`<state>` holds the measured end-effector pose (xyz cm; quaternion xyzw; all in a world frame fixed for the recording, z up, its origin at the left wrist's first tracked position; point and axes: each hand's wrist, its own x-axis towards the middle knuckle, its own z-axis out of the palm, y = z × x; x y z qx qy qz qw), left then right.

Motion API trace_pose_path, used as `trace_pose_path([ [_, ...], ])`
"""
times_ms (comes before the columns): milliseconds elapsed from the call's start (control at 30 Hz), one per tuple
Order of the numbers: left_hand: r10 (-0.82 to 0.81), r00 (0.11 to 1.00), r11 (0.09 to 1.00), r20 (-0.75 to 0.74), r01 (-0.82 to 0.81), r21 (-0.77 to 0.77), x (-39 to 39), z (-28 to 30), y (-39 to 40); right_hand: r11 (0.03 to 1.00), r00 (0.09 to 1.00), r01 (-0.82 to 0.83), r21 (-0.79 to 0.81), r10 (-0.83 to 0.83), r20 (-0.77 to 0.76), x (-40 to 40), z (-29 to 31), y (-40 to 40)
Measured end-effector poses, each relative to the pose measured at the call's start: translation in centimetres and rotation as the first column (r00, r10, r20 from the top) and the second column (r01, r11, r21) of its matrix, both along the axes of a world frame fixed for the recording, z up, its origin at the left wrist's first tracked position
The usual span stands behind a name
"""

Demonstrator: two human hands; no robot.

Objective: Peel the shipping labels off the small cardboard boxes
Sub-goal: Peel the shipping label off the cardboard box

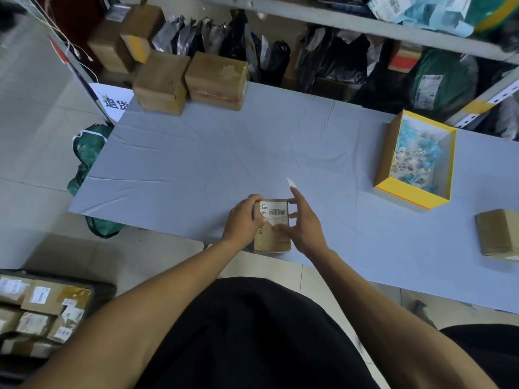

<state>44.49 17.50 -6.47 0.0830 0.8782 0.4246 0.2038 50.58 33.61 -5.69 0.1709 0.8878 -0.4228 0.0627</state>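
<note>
At the near left, on the floor, a dark crate holds small boxes with white labels showing, probably the ones waiting their turn. At the far left of the worktop stand two plain brown boxes with no label showing, likely the finished ones.

At the near edge, in the middle, the person's left hand has its grip clamped round the left side of a small cardboard box, apparently to steady it. The white shipping label lies on the box's top, far half. The right hand has thumb and finger pinched together at the label's near corner, which looks lifted, so peeling seems just begun; its other fingers spread apart.

Further right sits an open yellow-rimmed box with bluish scraps inside, perhaps for peeled labels, and another brown box at the right edge.

The worktop is covered in creased pale blue cloth; behind it, shelves hold dark parcel bags.
</note>
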Motion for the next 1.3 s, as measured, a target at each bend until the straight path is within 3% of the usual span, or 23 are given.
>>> trace_pose_path([
  [167,-0.174,0.984,0.982,0.042,0.176,-0.066,-1.3,0.2,0.6,0.990,0.997,0.067,-0.121,-0.062,0.043,0.0,-0.5,0.2],
  [300,-0.382,0.918,0.905,0.102,0.394,-0.159,-2.6,0.4,1.5,0.974,0.991,0.130,-0.188,-0.124,0.042,0.5,-0.9,-0.1],
  [400,-0.440,0.889,0.870,0.128,0.457,-0.184,-3.1,0.6,2.0,0.963,0.988,0.155,-0.220,-0.147,0.052,0.7,-0.8,-0.1],
  [567,-0.350,0.932,0.913,0.095,0.362,-0.190,-2.3,0.3,1.7,0.987,0.991,0.092,-0.129,-0.079,0.105,-0.3,-0.5,1.2],
  [733,-0.289,0.950,0.931,0.118,0.307,-0.199,-1.3,0.3,1.0,0.968,0.962,0.221,0.119,-0.236,0.135,-1.3,0.1,1.5],
  [933,-0.170,0.985,0.948,0.016,0.168,-0.269,-0.6,0.8,1.3,0.954,0.931,0.255,0.156,-0.286,0.227,0.5,-0.1,0.4],
  [1200,-0.185,0.983,0.963,0.012,0.184,-0.198,-0.5,0.7,-0.1,0.941,0.947,0.210,0.265,-0.263,0.186,-1.6,0.9,0.8],
  [1300,-0.299,0.953,0.936,0.041,0.301,-0.180,0.4,0.4,-0.8,0.904,0.937,0.265,0.336,-0.323,0.130,-1.6,0.7,0.8],
])
